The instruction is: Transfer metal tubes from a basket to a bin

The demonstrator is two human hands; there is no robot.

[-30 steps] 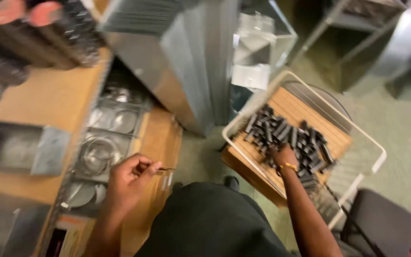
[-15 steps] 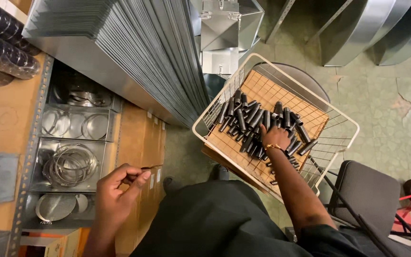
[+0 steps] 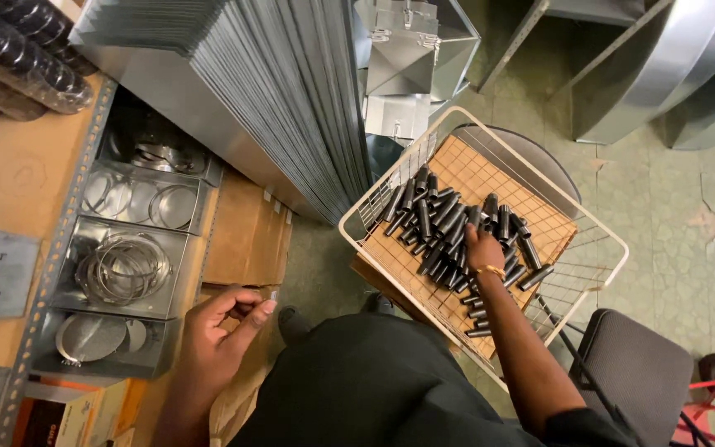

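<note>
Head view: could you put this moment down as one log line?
right hand in dark tubes | wire basket on chair | left hand pinching something small | metal rings in shelf tray

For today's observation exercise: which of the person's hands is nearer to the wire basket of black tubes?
Right. The right hand reaches inside the wire basket, on the black tubes; the left hand is off beside the shelves.

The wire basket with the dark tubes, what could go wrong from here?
The wire basket seems to sit on a round stool, so the right hand rummaging among the dark tubes might tip it. The left hand pinches something too small to identify; it could drop.
</note>
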